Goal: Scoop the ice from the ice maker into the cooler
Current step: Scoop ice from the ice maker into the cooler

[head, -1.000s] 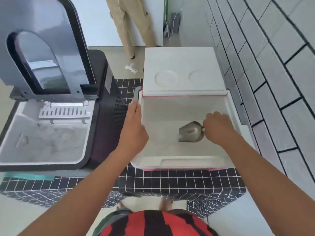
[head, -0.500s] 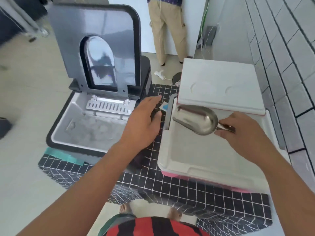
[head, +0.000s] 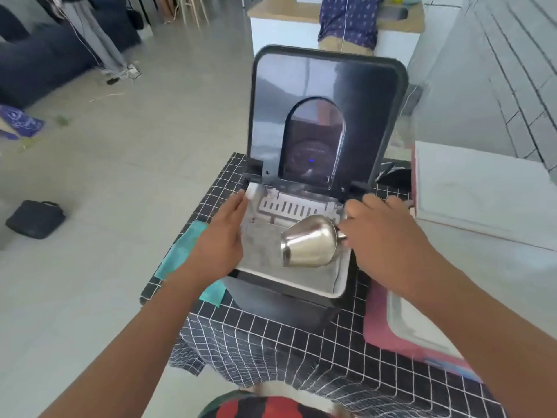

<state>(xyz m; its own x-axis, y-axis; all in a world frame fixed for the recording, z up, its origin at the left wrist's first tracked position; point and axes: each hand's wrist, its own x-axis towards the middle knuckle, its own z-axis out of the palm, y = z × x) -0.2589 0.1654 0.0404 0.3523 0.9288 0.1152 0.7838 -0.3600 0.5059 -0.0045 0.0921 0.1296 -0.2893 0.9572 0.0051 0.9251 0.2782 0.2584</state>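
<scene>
— Where's the shiny steel scoop [head: 310, 244]?
— Pinched by its handle in the right hand [head: 382, 236], over the open black ice maker's white bin [head: 304, 279].
— The left hand [head: 224, 233]?
— Flat, fingers straight, holding nothing. The white foam cooler [head: 479, 188] sits right of the grip.

Checked cloth [head: 271, 333] — ice maker [head: 301, 297], cooler [head: 391, 336]

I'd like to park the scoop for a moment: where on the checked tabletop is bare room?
Bare checked cloth lies in front of the ice maker, between the teal cloth and the pink-based cooler. The bin is crowded: the scoop, gripped by the right hand, with the left hand on its left rim.
</scene>
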